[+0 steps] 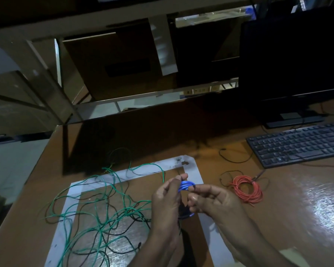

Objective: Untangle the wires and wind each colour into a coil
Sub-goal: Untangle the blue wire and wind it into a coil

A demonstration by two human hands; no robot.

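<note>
Both hands hold a small coil of blue wire [186, 185] above the desk. My left hand [167, 199] grips the coil's left side, thumb and fingers curled round it. My right hand [208, 199] pinches the coil's right side between thumb and fingertips. The lower part of the blue coil [189, 215] shows under my hands. A finished red coil [248, 189] lies on the desk to the right. Green wire [104, 214] and black wire [127, 226] lie tangled together on the left, inside a white taped square [198, 171].
A black keyboard [299, 144] lies at the right, a dark monitor [293, 60] behind it. A thin black cable [233, 160] loops between the keyboard and the taped square. The desk's left edge [39, 170] drops to the floor.
</note>
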